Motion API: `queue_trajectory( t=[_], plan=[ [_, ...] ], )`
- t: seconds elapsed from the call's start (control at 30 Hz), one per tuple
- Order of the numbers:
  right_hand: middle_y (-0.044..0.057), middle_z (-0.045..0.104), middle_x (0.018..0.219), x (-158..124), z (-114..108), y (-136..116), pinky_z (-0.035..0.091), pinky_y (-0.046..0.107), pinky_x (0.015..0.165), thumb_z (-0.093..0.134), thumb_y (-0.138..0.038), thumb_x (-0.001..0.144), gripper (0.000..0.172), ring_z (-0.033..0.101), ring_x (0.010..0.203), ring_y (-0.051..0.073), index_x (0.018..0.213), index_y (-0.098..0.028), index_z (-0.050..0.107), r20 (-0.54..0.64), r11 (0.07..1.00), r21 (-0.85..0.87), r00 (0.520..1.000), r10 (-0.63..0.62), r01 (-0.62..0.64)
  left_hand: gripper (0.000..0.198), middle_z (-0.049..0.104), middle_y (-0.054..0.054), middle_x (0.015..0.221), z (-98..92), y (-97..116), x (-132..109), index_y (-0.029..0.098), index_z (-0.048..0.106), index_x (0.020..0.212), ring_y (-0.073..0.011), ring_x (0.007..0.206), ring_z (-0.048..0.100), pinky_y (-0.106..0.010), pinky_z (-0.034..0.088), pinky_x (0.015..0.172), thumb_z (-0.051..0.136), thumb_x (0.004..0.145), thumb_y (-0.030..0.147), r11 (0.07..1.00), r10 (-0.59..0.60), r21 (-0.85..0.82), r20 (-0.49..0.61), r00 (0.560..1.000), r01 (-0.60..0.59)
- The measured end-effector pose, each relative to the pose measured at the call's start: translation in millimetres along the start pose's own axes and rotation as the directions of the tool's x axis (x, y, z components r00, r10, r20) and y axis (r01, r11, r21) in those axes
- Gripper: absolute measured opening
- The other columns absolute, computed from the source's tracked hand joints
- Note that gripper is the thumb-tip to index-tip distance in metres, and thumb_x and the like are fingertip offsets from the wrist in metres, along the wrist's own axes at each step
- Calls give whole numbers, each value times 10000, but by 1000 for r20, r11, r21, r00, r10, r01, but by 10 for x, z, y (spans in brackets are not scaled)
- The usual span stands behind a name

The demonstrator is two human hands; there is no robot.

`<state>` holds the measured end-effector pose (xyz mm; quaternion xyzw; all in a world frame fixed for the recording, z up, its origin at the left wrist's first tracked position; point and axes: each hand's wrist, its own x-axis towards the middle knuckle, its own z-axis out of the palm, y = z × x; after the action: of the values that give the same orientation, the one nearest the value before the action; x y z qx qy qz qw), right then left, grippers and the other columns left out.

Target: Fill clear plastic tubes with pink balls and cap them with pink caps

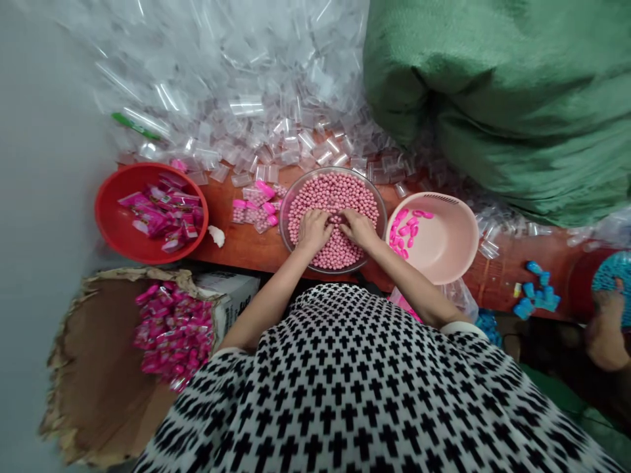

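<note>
Both hands are over a wide clear bowl (284, 231) filled with round pink beads (335, 190). My left hand (314, 228) rests on the beads with its fingers curled inward. Opposite it, my right hand (359, 230) bends its fingertips toward the left ones, a small gap between them. Something small may be pinched there, but the fingertips are partly hidden and I cannot make it out. Left of the bowl lie several small clear containers (252, 213) of pink beads with bright pink caps. At the right, a pale pink basin (444, 246) holds loose pink caps (405, 230).
A red basin (106, 230) holds pink packets; more fill a torn cardboard box (89, 341). Clear empty containers (286, 131) are heaped behind the bowl. A green sack (493, 98) bulges at the back right. Another person's hand (608, 322) is by blue beads (611, 272) at far right.
</note>
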<state>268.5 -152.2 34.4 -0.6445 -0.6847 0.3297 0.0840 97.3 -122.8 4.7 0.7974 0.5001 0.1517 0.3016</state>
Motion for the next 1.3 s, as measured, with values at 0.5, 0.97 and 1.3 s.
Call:
queue_trajectory(
  t=[0.5,0.97,1.3],
  plan=[
    [83,631,1178,-156,-344,60,488,307,910,621,-425,818,499,619,1004,166,1248,-187,529,-75,831,510,974,-212,220,456,719,-50,917,-127,151,-43,170,678,1010,-189,753,678,-356,582,702,717,717,518,516,-122,-832,163,979,202],
    [27,643,946,-212,-402,82,477,252,744,616,-423,845,292,600,809,139,992,-174,576,-84,779,536,939,-335,326,521,734,-45,871,-266,250,-38,142,734,942,-167,711,679,-305,591,689,857,553,467,375,-170,-842,348,922,387],
    [8,615,890,-248,-282,103,480,239,700,613,-321,840,240,598,768,130,1011,-181,519,-64,727,648,968,-243,226,532,743,-85,976,-237,100,96,156,749,981,-209,818,691,-332,581,755,840,580,494,505,-131,-769,380,916,391]
  ],
)
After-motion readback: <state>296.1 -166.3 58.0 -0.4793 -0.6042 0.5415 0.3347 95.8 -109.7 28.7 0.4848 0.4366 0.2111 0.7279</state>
